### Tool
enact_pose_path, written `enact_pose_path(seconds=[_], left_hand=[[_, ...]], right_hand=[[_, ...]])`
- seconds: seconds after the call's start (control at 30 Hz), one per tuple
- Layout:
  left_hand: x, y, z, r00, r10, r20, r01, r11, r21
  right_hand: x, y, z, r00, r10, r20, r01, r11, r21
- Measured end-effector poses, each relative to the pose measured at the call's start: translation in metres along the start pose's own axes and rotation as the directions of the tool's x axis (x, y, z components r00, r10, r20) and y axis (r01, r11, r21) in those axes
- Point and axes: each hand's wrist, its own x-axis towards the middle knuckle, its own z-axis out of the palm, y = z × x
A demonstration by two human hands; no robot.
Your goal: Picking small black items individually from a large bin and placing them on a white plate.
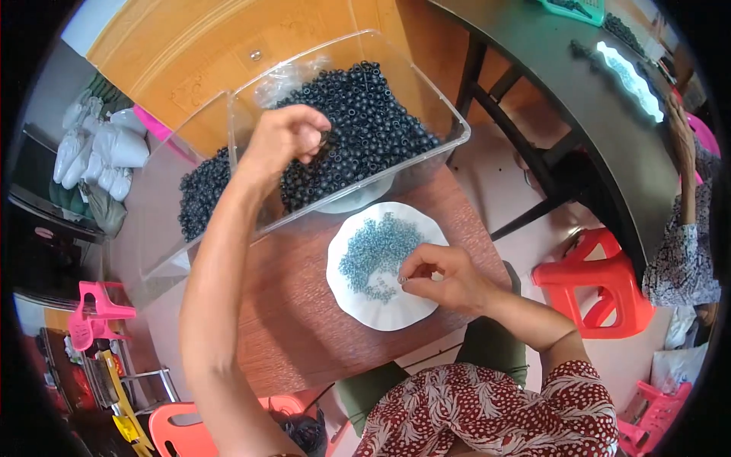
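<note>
My left hand, its fingers curled together, is over a clear plastic bin heaped with small black ring-shaped pieces. Whatever those fingertips hold is too hidden to make out. Lower down, a white plate with a scalloped rim carries a spread of tiny translucent blue-grey rings. Above the plate's right side, my right hand pinches a tiny ring between thumb and forefinger.
Plate and bin share a small brown wooden table. More black pieces fill another clear container at left. A dark table stands at right, with a red stool below and another person's arm at its far edge.
</note>
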Motion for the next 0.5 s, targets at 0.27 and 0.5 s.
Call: enact_pose_path(seconds=[0.27, 0.5], left_hand=[[-0.115, 0.04, 0.044, 0.995, -0.008, -0.099, -0.081, 0.511, -0.856], [-0.172, 0.008, 0.091, 0.997, -0.074, -0.036, -0.016, 0.256, -0.966]], right_hand=[[-0.007, 0.004, 0.012, 1.0, 0.028, -0.002, -0.026, 0.972, 0.234], [-0.009, -0.005, 0.024, 0.997, 0.031, -0.071, -0.009, 0.959, 0.285]])
